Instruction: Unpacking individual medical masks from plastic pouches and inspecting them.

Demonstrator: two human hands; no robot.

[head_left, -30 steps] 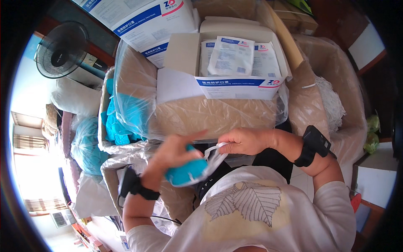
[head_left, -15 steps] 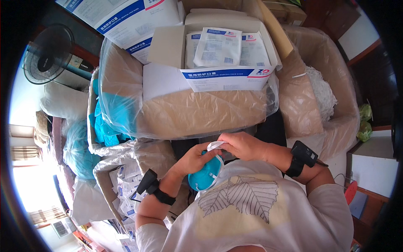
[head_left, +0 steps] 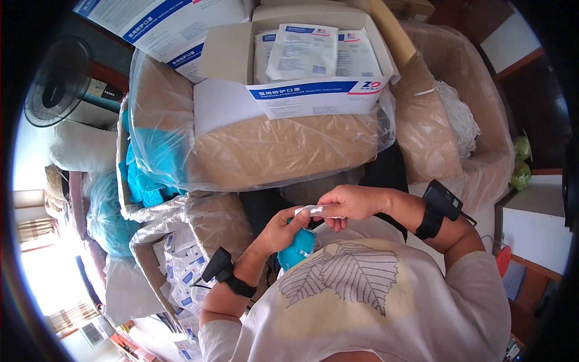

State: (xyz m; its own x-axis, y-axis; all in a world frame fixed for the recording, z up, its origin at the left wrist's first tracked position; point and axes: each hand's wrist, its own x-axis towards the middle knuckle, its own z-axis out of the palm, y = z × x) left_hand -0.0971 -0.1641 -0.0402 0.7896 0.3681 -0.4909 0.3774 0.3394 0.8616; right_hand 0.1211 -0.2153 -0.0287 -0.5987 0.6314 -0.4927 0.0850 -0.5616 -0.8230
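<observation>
My left hand (head_left: 278, 232) is closed, its thumb and fingers pinching one end of a white band (head_left: 312, 209) in front of my chest. The other end lies between the thumb and curled fingers of my right hand (head_left: 353, 202). Just under my left hand hangs a teal cup-shaped face mask (head_left: 295, 250), partly hidden by its fingers and touching or close to my shirt. Whether the band is joined to the mask is hidden.
Ahead, an open white carton (head_left: 313, 108) with flat white packets rests on a plastic-lined box (head_left: 265, 151). Teal masks (head_left: 154, 160) lie at the left, with a box of packets (head_left: 184, 259) nearer me. White stringy material (head_left: 458, 120) fills a box at right.
My hands have drawn slightly apart, with the right fingers shifting along the white band. The mask is now more covered by my left hand. The whole view has shifted a little.
</observation>
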